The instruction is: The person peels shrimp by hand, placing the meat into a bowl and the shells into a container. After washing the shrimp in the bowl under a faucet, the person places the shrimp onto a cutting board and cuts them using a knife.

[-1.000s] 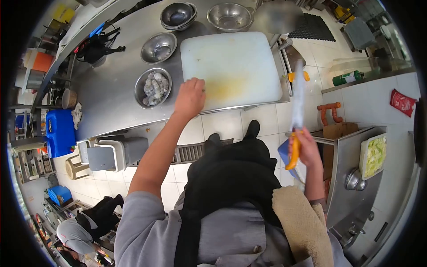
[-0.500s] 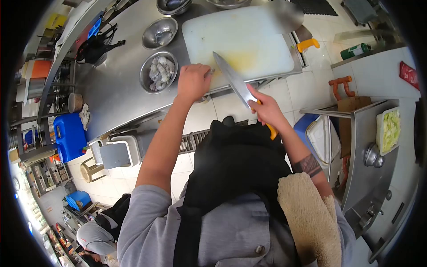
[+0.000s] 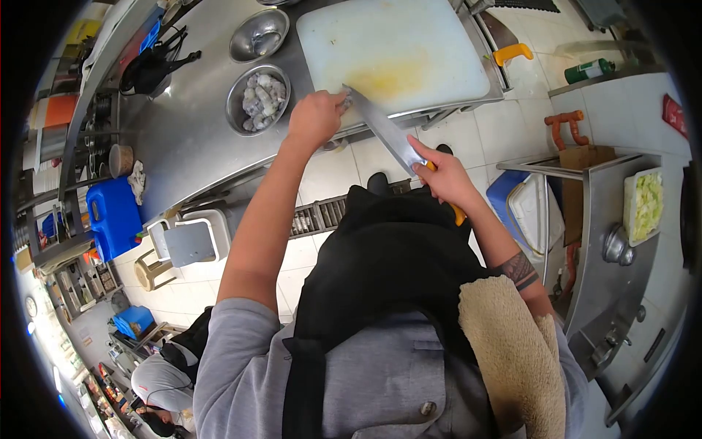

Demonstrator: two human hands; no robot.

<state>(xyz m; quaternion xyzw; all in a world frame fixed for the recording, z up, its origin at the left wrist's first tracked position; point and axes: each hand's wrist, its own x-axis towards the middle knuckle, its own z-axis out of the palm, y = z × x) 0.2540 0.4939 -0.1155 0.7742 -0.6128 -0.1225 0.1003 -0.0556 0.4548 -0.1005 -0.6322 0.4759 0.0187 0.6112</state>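
My right hand (image 3: 444, 178) grips the yellow handle of a large chef's knife (image 3: 386, 133), its blade angled up and left over the near edge of the white cutting board (image 3: 453, 62). Pinched in the fingertips of my left hand (image 3: 313, 119) is a small greyish shrimp (image 3: 346, 101), mostly hidden by the fingers. The knife's tip is right at those fingertips, by the board's near left corner. Just left of this hand stands a steel bowl (image 3: 232, 110) of raw, greyish shrimp (image 3: 262, 99).
Behind the shrimp bowl is another steel bowl (image 3: 241, 45). A yellow-handled tool (image 3: 513, 53) sticks out at the board's right. The steel counter (image 3: 183, 124) ends close before me. A blue jug (image 3: 113, 219) is at left; a person (image 3: 164, 380) is lower left.
The knife tip has come left to the fingertips of my left hand, which has moved slightly up toward the board. The whole view has shifted a little.
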